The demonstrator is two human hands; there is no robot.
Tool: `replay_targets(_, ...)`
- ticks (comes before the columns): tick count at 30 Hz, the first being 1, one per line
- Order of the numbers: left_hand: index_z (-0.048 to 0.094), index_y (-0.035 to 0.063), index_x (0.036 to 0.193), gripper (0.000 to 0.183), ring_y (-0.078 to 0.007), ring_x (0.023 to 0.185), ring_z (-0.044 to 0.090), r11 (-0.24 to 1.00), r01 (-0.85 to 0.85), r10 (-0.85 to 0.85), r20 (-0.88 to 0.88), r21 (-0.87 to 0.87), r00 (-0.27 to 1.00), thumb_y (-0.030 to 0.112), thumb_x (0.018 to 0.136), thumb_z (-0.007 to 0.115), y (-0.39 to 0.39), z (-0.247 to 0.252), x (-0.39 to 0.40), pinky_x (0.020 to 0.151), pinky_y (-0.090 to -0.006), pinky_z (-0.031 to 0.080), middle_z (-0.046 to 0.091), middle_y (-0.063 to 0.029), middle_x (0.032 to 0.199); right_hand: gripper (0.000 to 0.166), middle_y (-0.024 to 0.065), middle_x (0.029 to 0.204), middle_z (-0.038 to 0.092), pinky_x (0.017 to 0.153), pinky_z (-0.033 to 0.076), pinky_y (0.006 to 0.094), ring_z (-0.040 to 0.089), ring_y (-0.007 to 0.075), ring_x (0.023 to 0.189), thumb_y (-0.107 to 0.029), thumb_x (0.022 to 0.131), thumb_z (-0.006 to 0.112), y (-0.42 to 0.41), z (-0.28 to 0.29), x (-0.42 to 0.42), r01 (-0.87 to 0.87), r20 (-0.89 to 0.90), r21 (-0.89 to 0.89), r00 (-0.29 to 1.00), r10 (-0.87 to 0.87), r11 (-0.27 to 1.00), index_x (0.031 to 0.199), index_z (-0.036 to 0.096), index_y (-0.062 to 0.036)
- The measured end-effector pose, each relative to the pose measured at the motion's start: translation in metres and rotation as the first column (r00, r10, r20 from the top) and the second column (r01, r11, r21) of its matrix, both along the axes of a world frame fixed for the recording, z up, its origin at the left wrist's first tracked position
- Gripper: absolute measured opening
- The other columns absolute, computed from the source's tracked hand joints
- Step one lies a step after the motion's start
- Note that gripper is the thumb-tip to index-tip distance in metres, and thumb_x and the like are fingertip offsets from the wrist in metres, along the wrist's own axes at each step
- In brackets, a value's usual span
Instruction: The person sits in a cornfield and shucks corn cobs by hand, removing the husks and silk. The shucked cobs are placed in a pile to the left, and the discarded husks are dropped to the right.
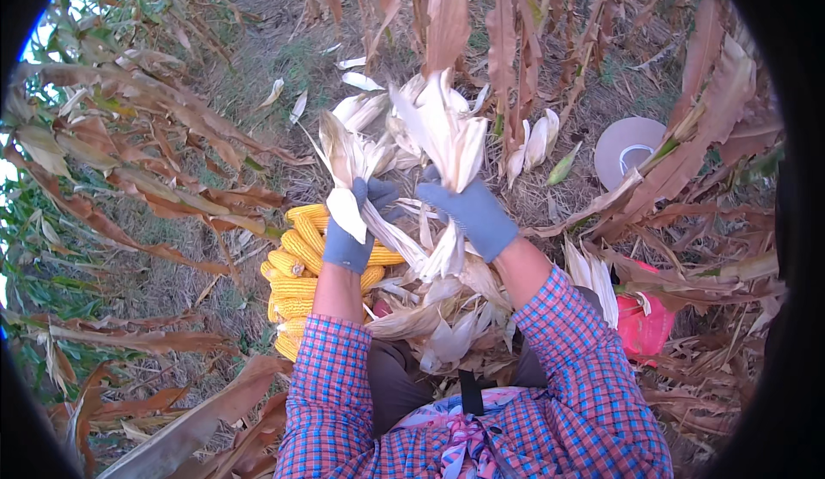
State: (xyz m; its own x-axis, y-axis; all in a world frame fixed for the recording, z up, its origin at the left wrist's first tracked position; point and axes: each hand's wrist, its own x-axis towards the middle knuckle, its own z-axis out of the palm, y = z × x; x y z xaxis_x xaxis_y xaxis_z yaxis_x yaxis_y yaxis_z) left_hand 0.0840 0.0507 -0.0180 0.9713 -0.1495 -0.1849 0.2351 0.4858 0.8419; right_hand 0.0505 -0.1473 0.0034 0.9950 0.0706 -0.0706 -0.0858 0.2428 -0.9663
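Note:
My left hand (353,234), in a blue-grey work glove, grips a bundle of pale dry corn husk (348,157) whose leaves fan upward. In a matching glove, my right hand (474,215) is closed around another dry husk bunch (448,137); whether a cob sits inside is hidden. Husk strips (409,247) hang between the two hands. Below and beside my left wrist lies a pile of husked yellow corn cobs (293,286). Loose stripped husks (445,324) are heaped between my legs, under my hands.
Unhusked ears (358,112) and husk leaves lie on the ground ahead. A pale round hat-like object (628,150) sits at the right, near a pink-red plastic item (644,324). Dry corn stalks lean in from the left (174,195) and right (683,150).

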Motion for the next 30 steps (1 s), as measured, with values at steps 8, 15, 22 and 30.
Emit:
replay_targets(8,0.04,0.0089,0.134,0.064,-0.0267,0.112,0.052,0.988,0.052,-0.064,-0.077,-0.145,0.995,0.053,0.088,0.051,-0.042,-0.015,-0.022,0.095,-0.0398,0.044,0.052,-0.012,0.125,0.061,0.0198,0.107,0.061,0.086,0.047,0.0367,0.061,0.0305,0.099,-0.027,0.068,0.073,0.025,0.0,-0.004,-0.052,0.123,-0.534,0.983,0.138,0.844,0.118,0.051,0.0003)
replay_targets(15,0.049,0.0011,0.121,0.041,-0.0148,0.095,0.054,0.846,0.174,-0.306,0.191,0.504,0.933,0.027,0.09,0.055,-0.035,-0.012,-0.027,0.083,-0.0303,0.046,0.055,-0.0049,0.111,0.049,0.0192,0.109,0.06,0.086,0.046,0.0394,0.058,0.0356,0.101,-0.021,0.07,0.068,0.014,-0.029,-0.012,0.05,0.38,-0.386,0.918,0.11,0.921,0.116,0.056,-0.0077)
replay_targets(22,0.03,0.0059,0.139,0.062,-0.0256,0.128,0.035,0.426,0.121,-0.341,-0.035,-0.896,0.939,0.047,0.094,0.04,0.012,-0.025,0.003,0.107,-0.0445,0.026,0.035,-0.0113,0.141,0.042,0.0211,0.081,0.063,0.069,0.05,0.0464,0.062,0.0392,0.078,-0.017,0.073,0.061,-0.008,0.007,-0.054,0.049,0.268,-0.744,0.936,0.23,0.666,0.109,0.048,-0.001)
replay_targets(30,0.044,-0.0015,0.127,0.06,-0.0276,0.105,0.057,0.998,-0.016,0.015,0.026,0.062,1.0,0.048,0.092,0.047,0.043,-0.005,-0.001,0.095,-0.0438,0.045,0.054,-0.0191,0.121,0.046,0.0234,0.093,0.062,0.075,0.048,0.0459,0.061,0.0402,0.086,-0.024,0.074,0.062,-0.193,-0.013,-0.171,0.194,0.141,-0.802,0.981,-0.136,0.565,0.114,0.052,-0.0035)
